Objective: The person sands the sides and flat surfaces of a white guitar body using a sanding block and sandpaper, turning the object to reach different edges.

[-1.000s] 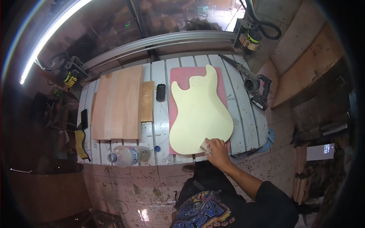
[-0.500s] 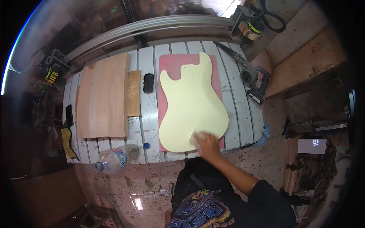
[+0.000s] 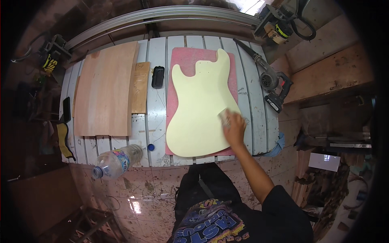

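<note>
A cream-coloured electric guitar body [image 3: 198, 105] lies flat on a pink mat [image 3: 186, 54] on the slatted white bench. My right hand [image 3: 236, 127] rests on the body's lower right part, near the edge. Its fingers are closed on a small, thin, pale piece that looks like folded sandpaper [image 3: 223, 116], pressed against the cream surface. The hand is slightly blurred and covers part of that piece. My left hand is out of view.
On the bench's left lie a large wooden board [image 3: 106, 93], a smaller board [image 3: 140, 89], a black case [image 3: 158, 77], a phone [image 3: 67, 109] and a blue cap [image 3: 151, 147]. A plastic bottle [image 3: 117, 161] lies at the front edge, a cordless blower [image 3: 269, 81] at right.
My right hand has moved up and to the right over the guitar body, from near its bottom edge to its right side, with the pale piece still held.
</note>
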`<state>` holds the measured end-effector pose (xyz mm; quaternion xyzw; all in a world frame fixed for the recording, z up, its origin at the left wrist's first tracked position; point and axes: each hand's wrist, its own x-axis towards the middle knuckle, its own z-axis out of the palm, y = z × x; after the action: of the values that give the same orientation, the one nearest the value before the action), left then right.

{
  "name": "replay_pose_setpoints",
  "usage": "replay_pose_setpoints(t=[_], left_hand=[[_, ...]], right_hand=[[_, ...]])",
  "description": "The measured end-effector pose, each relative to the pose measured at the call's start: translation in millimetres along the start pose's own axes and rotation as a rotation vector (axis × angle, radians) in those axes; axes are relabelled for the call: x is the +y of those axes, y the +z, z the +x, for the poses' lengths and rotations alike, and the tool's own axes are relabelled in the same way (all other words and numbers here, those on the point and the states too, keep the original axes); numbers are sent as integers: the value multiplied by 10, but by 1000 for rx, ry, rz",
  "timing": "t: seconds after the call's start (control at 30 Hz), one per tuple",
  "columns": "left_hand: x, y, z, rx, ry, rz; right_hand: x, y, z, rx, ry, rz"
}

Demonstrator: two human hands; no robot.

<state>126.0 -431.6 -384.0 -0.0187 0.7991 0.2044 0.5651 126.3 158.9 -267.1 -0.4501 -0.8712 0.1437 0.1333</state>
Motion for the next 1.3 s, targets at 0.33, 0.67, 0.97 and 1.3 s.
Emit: replay_pose_setpoints(t=[0.33, 0.67, 0.97, 1.3], left_hand=[[50, 36, -53, -10, -18, -11], [107, 115, -80, 5, -37, -44], [120, 226, -118, 4, -50, -74], [162, 288, -155, 4, -58, -98]], right_hand=[[23, 177, -149, -32, -61, -9], [-412, 141, -651, -135, -234, 95], [-405, 160, -781, -163, -304, 65], [-38, 386, -25, -78, -49, -183]])
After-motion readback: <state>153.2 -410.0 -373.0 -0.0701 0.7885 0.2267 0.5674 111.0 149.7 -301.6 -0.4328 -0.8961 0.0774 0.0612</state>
